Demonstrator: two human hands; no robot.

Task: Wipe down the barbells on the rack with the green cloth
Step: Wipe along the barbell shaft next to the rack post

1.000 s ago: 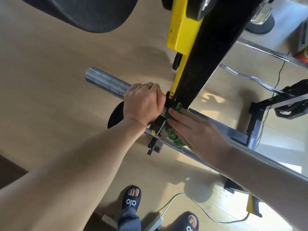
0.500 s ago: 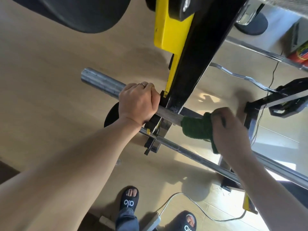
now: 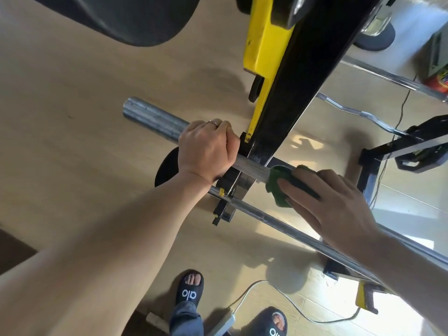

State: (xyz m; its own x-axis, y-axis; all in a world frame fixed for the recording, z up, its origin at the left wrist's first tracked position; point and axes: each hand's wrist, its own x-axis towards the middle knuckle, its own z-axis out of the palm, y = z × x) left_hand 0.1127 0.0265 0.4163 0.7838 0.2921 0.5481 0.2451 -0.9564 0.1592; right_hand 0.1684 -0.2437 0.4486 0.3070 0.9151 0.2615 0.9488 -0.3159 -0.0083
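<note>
At six o'clock, nearest the camera, two feet in black slides stand on the pale wooden floor, with a white cable curling past them toward four o'clock. Both bare forearms reach up from the lower corners.

The left hand sits just left of centre, fingers curled over the thick sleeve of the upper barbell, a ring on one finger; the sleeve's open end points to ten o'clock. The hand lies right against the black rack upright, which climbs toward one o'clock with a yellow bracket on its left face.

At three o'clock from the upright, the right hand lies flat with fingers extended, pressing the green cloth onto the upper barbell's shaft just beside the upright. The two hands are apart, one either side of the upright. A second, thinner barbell runs parallel just below, passing under the right hand.

Farther off, toward two o'clock, a curl bar and a straight chrome bar lie across the floor. A black weight plate fills eleven o'clock.
</note>
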